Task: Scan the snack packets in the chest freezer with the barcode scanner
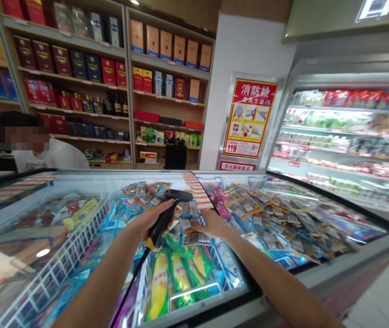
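My left hand (151, 218) is wrapped round the handle of a black barcode scanner (163, 222) with yellow trim near its base. A dark cable (131, 287) runs down from it. The scanner's head is up, above the open freezer. Just to its right, my right hand (211, 223) has its fingers bent on the edge of a small grey packet (189, 225) lying among similar ones. Part of that packet is behind the fingers. Below both hands, yellow and green ice-cream packs (180, 278) lie in a white wire basket (141, 296).
More grey and orange packets (276, 218) are heaped in the right freezer section. A black-edged freezer rim (361, 253) runs along the right. Behind stand shelves of boxes (170, 64), a lit chiller (348, 132) and, at left, a person in white (54, 155).
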A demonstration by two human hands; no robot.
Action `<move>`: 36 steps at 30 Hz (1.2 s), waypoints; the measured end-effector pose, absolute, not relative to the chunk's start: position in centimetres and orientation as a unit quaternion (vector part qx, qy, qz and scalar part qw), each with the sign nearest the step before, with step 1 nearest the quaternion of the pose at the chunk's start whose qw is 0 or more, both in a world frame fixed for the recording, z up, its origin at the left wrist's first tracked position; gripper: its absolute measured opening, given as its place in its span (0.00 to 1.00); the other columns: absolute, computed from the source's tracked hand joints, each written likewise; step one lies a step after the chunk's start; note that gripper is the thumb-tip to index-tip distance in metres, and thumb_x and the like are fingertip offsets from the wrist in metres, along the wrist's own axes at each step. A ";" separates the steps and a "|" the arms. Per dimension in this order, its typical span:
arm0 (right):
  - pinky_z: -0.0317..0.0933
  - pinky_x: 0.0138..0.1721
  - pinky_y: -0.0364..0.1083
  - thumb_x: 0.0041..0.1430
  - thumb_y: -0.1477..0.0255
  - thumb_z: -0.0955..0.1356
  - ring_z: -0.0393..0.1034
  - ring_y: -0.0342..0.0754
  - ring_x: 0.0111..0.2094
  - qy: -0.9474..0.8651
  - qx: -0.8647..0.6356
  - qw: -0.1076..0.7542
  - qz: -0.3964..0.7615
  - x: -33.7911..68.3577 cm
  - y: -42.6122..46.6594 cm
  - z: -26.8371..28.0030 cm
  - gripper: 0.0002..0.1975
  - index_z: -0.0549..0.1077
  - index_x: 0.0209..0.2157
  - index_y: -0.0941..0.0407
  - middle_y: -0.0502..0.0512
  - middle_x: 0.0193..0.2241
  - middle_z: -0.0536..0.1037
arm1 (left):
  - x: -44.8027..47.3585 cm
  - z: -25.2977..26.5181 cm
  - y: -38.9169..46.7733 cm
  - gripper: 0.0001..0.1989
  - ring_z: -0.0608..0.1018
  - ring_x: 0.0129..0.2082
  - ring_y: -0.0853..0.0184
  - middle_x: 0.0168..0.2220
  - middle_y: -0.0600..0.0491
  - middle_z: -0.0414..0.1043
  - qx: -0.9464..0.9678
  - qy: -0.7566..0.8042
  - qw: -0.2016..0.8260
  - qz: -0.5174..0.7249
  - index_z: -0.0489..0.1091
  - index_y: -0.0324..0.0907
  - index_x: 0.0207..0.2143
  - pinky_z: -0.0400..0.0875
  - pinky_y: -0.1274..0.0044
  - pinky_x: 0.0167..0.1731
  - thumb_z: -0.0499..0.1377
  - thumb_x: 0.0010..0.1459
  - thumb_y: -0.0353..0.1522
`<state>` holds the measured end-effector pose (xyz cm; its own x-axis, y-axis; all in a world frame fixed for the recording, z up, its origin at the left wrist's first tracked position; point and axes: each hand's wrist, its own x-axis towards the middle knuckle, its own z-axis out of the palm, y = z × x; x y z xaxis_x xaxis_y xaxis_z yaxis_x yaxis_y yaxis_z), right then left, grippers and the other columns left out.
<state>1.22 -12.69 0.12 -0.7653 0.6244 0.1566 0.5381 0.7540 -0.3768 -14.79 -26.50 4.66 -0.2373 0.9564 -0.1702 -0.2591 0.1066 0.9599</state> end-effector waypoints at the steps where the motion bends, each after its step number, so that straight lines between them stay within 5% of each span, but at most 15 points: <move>1: 0.55 0.42 0.48 0.45 0.56 0.65 0.61 0.56 0.46 -0.926 -0.327 0.133 0.137 1.3 -13.0 -0.2 0.23 0.70 0.41 0.53 0.56 0.43 0.71 | -14.8 4.6 -26.4 0.16 0.68 0.15 0.73 0.18 0.53 0.68 0.336 0.527 0.523 0.579 0.66 0.37 0.25 0.62 0.82 0.15 0.56 0.47 0.42; 10: 0.56 0.30 0.43 0.39 0.52 0.66 0.67 0.50 0.34 -0.920 -0.344 0.129 0.132 1.2 -13.0 -0.2 0.24 0.74 0.32 0.55 0.56 0.33 0.75 | -14.5 4.7 -26.5 0.15 0.68 0.15 0.74 0.18 0.54 0.68 0.341 0.533 0.525 0.569 0.67 0.37 0.25 0.61 0.82 0.16 0.55 0.48 0.42; 19: 0.53 0.25 0.40 0.29 0.62 0.72 0.64 0.45 0.27 -0.939 -0.265 0.047 0.214 5.0 -11.4 0.9 0.19 0.73 0.28 0.56 0.49 0.25 0.72 | -13.4 4.7 -26.4 0.16 0.69 0.15 0.74 0.18 0.53 0.69 0.324 0.564 0.524 0.550 0.66 0.37 0.25 0.61 0.82 0.16 0.57 0.45 0.43; 25: 0.54 0.22 0.40 0.43 0.67 0.64 0.64 0.42 0.22 -0.755 -0.432 0.294 0.396 6.9 -7.2 -0.6 0.13 0.70 0.32 0.57 0.47 0.21 0.71 | -12.9 4.6 -26.2 0.16 0.68 0.15 0.74 0.17 0.54 0.68 0.340 0.562 0.526 0.540 0.65 0.37 0.24 0.60 0.82 0.15 0.57 0.45 0.43; 29: 0.61 0.29 0.44 0.43 0.69 0.63 0.69 0.46 0.29 -0.637 -0.404 0.439 0.487 6.0 -5.8 -1.8 0.13 0.69 0.33 0.59 0.52 0.26 0.74 | -12.6 4.3 -26.1 0.16 0.68 0.15 0.74 0.17 0.54 0.68 0.351 0.540 0.544 0.538 0.66 0.37 0.25 0.61 0.82 0.16 0.57 0.46 0.43; 36: 0.64 0.25 0.43 0.38 0.74 0.66 0.70 0.46 0.27 -0.511 -0.351 0.506 0.600 5.7 -6.2 -1.5 0.15 0.63 0.33 0.54 0.50 0.28 0.75 | -11.4 4.4 -26.1 0.15 0.68 0.15 0.75 0.18 0.53 0.69 0.345 0.519 0.567 0.539 0.67 0.37 0.25 0.61 0.83 0.16 0.56 0.47 0.42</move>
<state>5.67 -6.19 -1.51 -0.2429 0.9653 0.0957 -0.2490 0.0333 -0.9679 -11.43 -26.14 4.44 -0.1189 0.9691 -0.2163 -0.2533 0.1810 0.9503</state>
